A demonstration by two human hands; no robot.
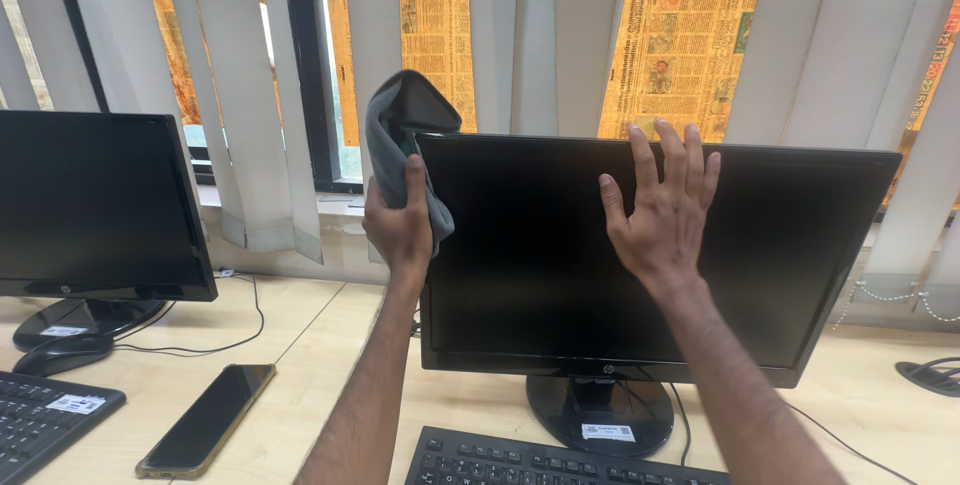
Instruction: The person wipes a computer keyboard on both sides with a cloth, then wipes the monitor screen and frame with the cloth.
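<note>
Every place is given relative to the central monitor (640,245), a dark-screened unit on a round black stand at the middle of the pale wooden surface (300,345).

Far to the left of the central monitor, a second monitor (95,205) with a dark screen is seen, and a corner of a black keyboard (45,420) lies below it at the frame's lower left edge. Between that second monitor and the central monitor, nearer the front edge of the surface, a dark phone (207,418) is laid flat and angled.

At the upper left corner of the central monitor, the left hand (400,225) is raised with its fingers closed around a grey cloth (405,140). The cloth is gripped between thumb and fingers; it bunches upward above the hand and is draped over the monitor's top left corner, touching the bezel there, while a lower fold hangs beside the hand against the left edge of the screen.

In front of the upper middle of the central monitor's screen, the right hand (662,210) is held with fingers spread and pointing upward, its back toward the camera. Nothing is held in it; whether the palm touches the screen cannot be told.

Below the central monitor, another black keyboard (540,460) is seen just before the stand. Behind it, white vertical blinds (250,95) hang before a window papered with newspaper.
</note>
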